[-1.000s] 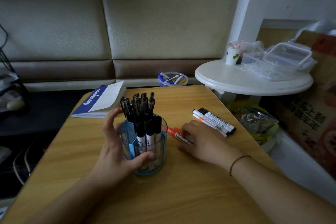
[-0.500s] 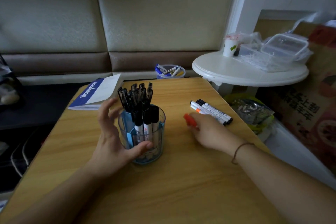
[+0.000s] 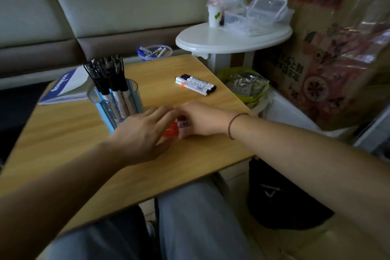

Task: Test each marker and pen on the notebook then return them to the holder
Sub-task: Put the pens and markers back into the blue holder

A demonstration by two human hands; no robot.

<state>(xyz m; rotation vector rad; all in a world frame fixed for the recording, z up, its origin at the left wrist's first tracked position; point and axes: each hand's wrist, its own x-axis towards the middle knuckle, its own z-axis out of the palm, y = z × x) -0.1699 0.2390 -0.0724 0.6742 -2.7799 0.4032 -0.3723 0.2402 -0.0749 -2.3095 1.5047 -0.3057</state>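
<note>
A red marker with a white label is held just above the wooden table, right of the holder. My right hand grips its body. My left hand meets it from the left, with fingers over the red cap and the thumb under it. The clear blue-tinted holder stands upright with several black-capped pens and markers in it. A notebook with a blue cover lies behind it at the table's far left. Three more markers lie side by side at the far right.
A white round side table with plastic boxes and a cup stands beyond the right corner. A clear tub of pens sits behind the table. A green-lined bin, a large paper bag and a black bag are at the right.
My right hand has lifted the red marker off the table and brought it nearer. My left hand has left the holder and moved right onto the marker's cap.
</note>
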